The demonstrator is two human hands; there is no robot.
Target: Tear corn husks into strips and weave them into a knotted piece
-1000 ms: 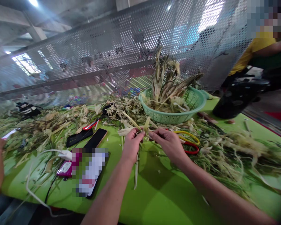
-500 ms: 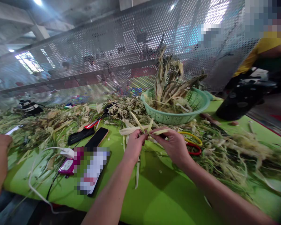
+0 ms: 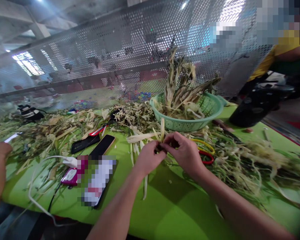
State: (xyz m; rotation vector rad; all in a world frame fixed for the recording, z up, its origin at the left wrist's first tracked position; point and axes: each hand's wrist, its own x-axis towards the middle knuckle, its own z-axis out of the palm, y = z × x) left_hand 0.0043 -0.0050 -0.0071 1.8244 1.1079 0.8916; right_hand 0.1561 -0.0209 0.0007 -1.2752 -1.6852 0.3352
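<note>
A pale, dried corn husk strip (image 3: 162,128), folded so that its ends stick up, is pinched between my two hands over the green table. My left hand (image 3: 148,156) has its fingers closed on the strip from the left. From the right, my right hand (image 3: 183,151) meets it, thumb and fingertips pressed together at the same spot. The fingers hide the lower part of the strip. More loose husk strips (image 3: 140,137) lie just behind my left hand. Beside my right hand are a yellow loop (image 3: 206,146) and a red loop, resembling scissor handles.
A green basket (image 3: 185,125) of dried husks stands behind my hands. Phones (image 3: 103,146), a purple pack (image 3: 71,176) and a white cable lie left. Plant scraps (image 3: 240,163) and a black bottle (image 3: 260,106) are right. Another person's hand (image 3: 0,153) shows at far left.
The strip's ends have swung closer together and now point up more steeply. My fingers have come together around it, and my right hand has curled and risen slightly.
</note>
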